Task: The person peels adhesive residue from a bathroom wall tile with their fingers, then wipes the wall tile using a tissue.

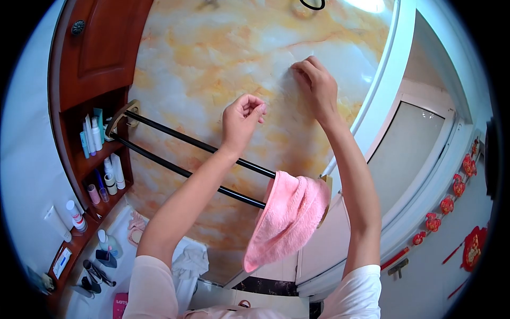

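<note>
Noted: pink towel (289,220), plush, creased, hanging bunched over right end of paired black rails (175,134); glossy, parallel, set before yellow-white marbled wall (212,53).

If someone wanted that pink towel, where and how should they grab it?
Probably pinch the lower corner of the pink towel, coming from the front, the viewer's side: its upper part drapes over the black bars, while that tapered corner seems to hang loose below them.

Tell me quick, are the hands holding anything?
Left hand: closed in a pinch, no clear object visible.
Right hand: closed, fingers curled, no clear object visible.
</note>
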The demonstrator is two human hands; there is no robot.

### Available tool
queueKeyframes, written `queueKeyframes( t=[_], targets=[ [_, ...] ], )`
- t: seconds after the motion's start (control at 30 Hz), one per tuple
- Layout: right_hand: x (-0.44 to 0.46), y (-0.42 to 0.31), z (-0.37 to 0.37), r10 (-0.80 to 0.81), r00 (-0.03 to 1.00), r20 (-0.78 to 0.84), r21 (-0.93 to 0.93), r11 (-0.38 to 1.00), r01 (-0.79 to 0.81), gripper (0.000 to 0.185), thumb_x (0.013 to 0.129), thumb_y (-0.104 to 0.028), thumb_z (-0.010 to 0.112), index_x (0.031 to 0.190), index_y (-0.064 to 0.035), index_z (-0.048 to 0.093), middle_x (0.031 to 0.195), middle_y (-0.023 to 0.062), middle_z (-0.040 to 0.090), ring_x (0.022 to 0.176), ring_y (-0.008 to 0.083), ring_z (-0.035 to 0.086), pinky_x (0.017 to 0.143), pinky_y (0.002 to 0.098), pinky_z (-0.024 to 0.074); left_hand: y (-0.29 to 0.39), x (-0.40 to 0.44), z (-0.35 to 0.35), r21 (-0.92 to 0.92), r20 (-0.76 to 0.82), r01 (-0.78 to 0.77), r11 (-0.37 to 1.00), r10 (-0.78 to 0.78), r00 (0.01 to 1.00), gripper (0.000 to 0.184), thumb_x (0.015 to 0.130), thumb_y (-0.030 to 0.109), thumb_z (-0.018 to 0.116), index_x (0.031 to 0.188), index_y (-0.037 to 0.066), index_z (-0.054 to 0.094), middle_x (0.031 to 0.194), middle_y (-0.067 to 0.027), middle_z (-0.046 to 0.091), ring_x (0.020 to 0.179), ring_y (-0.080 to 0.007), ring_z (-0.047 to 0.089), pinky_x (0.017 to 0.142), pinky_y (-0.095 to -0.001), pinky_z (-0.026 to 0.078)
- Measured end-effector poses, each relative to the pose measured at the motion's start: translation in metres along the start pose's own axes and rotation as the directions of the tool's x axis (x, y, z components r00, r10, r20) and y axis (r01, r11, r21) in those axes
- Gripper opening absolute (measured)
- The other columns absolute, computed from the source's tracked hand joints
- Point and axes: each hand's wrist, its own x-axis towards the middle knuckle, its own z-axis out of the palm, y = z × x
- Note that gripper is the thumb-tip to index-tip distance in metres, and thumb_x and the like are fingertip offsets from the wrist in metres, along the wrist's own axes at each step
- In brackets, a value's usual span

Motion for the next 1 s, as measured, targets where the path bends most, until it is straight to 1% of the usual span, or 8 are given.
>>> queueKeyframes(
  t=[0.2, 0.3, 0.5, 0.6, 0.7, 0.8, 0.9, 1.0],
  targets=[
    [0.001, 0.003, -0.002, 0.143, 0.989, 0.045, 0.164, 0.975, -0.149, 0.015, 0.085, -0.005, 0.065, 0.1, -0.0071, 0.069, 0.09, 0.0059, 0.062, 0.078, 0.0244, 0.063, 0.069, 0.0353, 0.0491, -0.001, 0.0, -0.003, 0.03, 0.012, -0.003, 1.0, 0.003, 1.0, 0.003, 0.093, 0.001, 0.063, 0.094, -0.001, 0.061, 0.084, -0.0038, 0.066, 0.072, -0.0076, 0.062, 0.064, -0.0219, 0.051],
    [0.001, 0.004, 0.002, 0.082, 0.996, 0.018, 0.132, 0.988, -0.084, 0.017, 0.085, -0.005, 0.066, 0.102, -0.0073, 0.069, 0.091, 0.0062, 0.062, 0.078, 0.0252, 0.062, 0.068, 0.0358, 0.0489, -0.001, -0.001, -0.002, 0.026, 0.013, -0.014, 1.0, 0.014, 1.0, 0.005, 0.094, 0.003, 0.064, 0.097, 0.0, 0.062, 0.085, -0.0045, 0.066, 0.071, -0.0077, 0.061, 0.066, -0.0213, 0.051],
    [0.001, 0.002, 0.0, 0.042, 0.998, 0.046, 0.025, 0.999, -0.043, 0.011, 0.085, -0.004, 0.065, 0.096, -0.0066, 0.067, 0.091, 0.0062, 0.062, 0.078, 0.0263, 0.063, 0.068, 0.0361, 0.0492, -0.003, -0.001, -0.004, 0.039, 0.003, -0.013, 0.999, 0.013, 1.0, 0.004, 0.094, 0.003, 0.064, 0.095, 0.0, 0.062, 0.085, -0.0043, 0.066, 0.072, -0.0077, 0.061, 0.065, -0.0213, 0.05],
    [0.004, 0.002, 0.0, 0.051, 0.997, 0.061, 0.039, 0.998, -0.054, 0.011, 0.085, -0.004, 0.065, 0.095, -0.0068, 0.066, 0.091, 0.0068, 0.062, 0.079, 0.0271, 0.064, 0.068, 0.0367, 0.0495, -0.005, -0.001, -0.004, 0.043, -0.013, -0.026, 0.999, 0.026, 1.0, 0.004, 0.093, 0.002, 0.064, 0.094, 0.0, 0.062, 0.082, -0.0031, 0.065, 0.07, -0.0069, 0.06, 0.063, -0.0212, 0.05],
    [0.01, 0.0, -0.005, 0.138, 0.987, 0.079, 0.069, 0.987, -0.144, 0.01, 0.084, -0.006, 0.064, 0.095, -0.0069, 0.064, 0.09, 0.0073, 0.062, 0.079, 0.028, 0.064, 0.067, 0.0388, 0.0491, -0.005, 0.0, -0.002, 0.061, -0.038, -0.038, 0.997, 0.04, 0.998, 0.005, 0.092, 0.003, 0.065, 0.09, 0.0, 0.062, 0.078, -0.0011, 0.064, 0.064, -0.0054, 0.059, 0.059, -0.0212, 0.049],
    [0.013, 0.006, -0.001, -0.06, 0.997, 0.049, -0.132, 0.989, 0.066, 0.01, 0.084, -0.008, 0.065, 0.092, -0.0065, 0.061, 0.09, 0.0075, 0.061, 0.079, 0.0286, 0.064, 0.066, 0.041, 0.0491, -0.006, 0.0, -0.002, 0.077, -0.034, -0.037, 0.996, 0.04, 0.999, 0.005, 0.091, 0.003, 0.066, 0.089, 0.0, 0.062, 0.076, -0.0004, 0.064, 0.063, -0.0051, 0.058, 0.059, -0.0211, 0.049],
    [0.014, 0.005, 0.004, -0.112, 0.99, 0.09, -0.251, 0.959, 0.131, 0.007, 0.084, -0.005, 0.062, 0.09, -0.006, 0.057, 0.09, 0.0088, 0.059, 0.078, 0.0296, 0.063, 0.065, 0.0412, 0.0498, -0.006, -0.002, -0.001, 0.072, -0.042, -0.05, 0.996, 0.054, 0.998, 0.005, 0.091, 0.004, 0.066, 0.089, 0.0, 0.062, 0.076, -0.0002, 0.063, 0.063, -0.005, 0.058, 0.058, -0.021, 0.048],
    [0.021, 0.004, 0.007, -0.176, 0.974, 0.146, -0.422, 0.879, 0.222, 0.007, 0.083, -0.001, 0.058, 0.089, -0.0038, 0.055, 0.089, 0.0124, 0.058, 0.077, 0.0313, 0.063, 0.065, 0.0403, 0.0513, -0.007, -0.001, -0.001, 0.06, -0.046, -0.058, 0.996, 0.061, 0.997, 0.006, 0.091, 0.004, 0.066, 0.089, 0.0, 0.062, 0.075, -0.0002, 0.063, 0.063, -0.005, 0.058, 0.058, -0.0209, 0.048]
  ],
)
